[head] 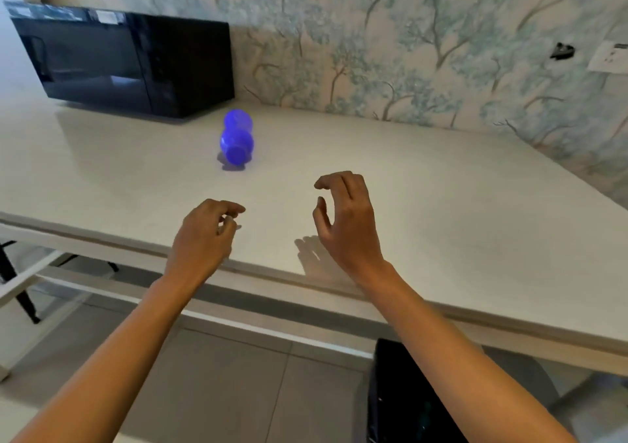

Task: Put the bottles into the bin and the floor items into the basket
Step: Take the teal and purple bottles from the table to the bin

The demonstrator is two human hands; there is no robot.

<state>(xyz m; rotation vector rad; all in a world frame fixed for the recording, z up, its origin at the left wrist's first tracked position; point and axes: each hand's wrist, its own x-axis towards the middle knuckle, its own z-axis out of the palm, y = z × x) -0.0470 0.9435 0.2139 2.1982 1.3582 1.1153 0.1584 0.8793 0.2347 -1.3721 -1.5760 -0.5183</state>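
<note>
Hovering empty, left grip (204, 235) half-curled, right grip (346, 218) wider, bottle (237, 140) apart

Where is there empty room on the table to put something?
The table is bare on its right side, from bottle to wall. So is the left part before the microwave. Tighter at the back left, where bottle and microwave sit close, and at the front edge under the left hand and right hand.

bare tabletop (424, 184) ahead, microwave (125, 62) far left, wall probably close behind
</note>
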